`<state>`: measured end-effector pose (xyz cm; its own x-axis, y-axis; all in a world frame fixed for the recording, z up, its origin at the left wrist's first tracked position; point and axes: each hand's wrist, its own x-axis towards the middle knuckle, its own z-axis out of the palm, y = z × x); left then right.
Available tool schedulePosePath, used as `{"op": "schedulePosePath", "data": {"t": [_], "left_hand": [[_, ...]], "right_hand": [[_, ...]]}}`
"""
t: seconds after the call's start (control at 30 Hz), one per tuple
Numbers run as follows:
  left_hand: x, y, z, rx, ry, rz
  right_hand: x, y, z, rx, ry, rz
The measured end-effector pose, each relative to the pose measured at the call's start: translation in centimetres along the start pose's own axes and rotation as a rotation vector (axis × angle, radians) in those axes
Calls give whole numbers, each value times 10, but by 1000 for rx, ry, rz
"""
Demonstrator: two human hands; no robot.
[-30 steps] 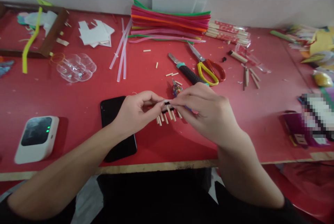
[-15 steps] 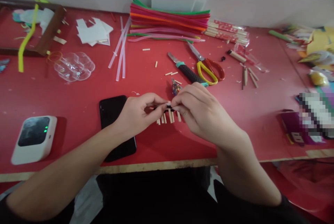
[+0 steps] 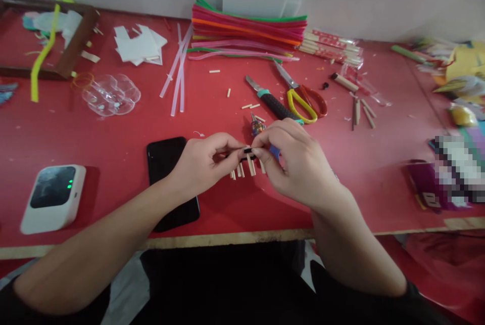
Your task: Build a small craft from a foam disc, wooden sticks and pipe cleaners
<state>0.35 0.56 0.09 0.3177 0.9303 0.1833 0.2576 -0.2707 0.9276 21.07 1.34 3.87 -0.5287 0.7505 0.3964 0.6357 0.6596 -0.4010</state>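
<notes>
The red table point(image 3: 109, 138) spreads beneath everything. Over it, my right hand point(image 3: 297, 163) and left hand point(image 3: 206, 166) nearly meet, each closed in a fingertip pinch on the small black piece point(image 3: 248, 151) between them. My phone point(image 3: 164, 158) lies partly under my left forearm. From the black piece, pale wooden sticks point(image 3: 251, 166) point toward me. Uneven pulling could, I reckon, twist the piece loose; a brushing thumb might knock the sticks crooked.

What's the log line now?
left hand: pinches black strip; right hand: pinches same strip; wooden sticks: below strip; phone: partly hidden
</notes>
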Motion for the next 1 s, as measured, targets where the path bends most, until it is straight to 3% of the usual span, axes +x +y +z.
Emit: {"op": "schedulePosePath", "data": {"t": [0.53,1.0], "left_hand": [[2,-2,0,-254,-12,-169],[5,2,1,-339,87,-176]], "right_hand": [[-5,-5,-1,86,23,134],[-3,-10,9,-32,204,136]]}}
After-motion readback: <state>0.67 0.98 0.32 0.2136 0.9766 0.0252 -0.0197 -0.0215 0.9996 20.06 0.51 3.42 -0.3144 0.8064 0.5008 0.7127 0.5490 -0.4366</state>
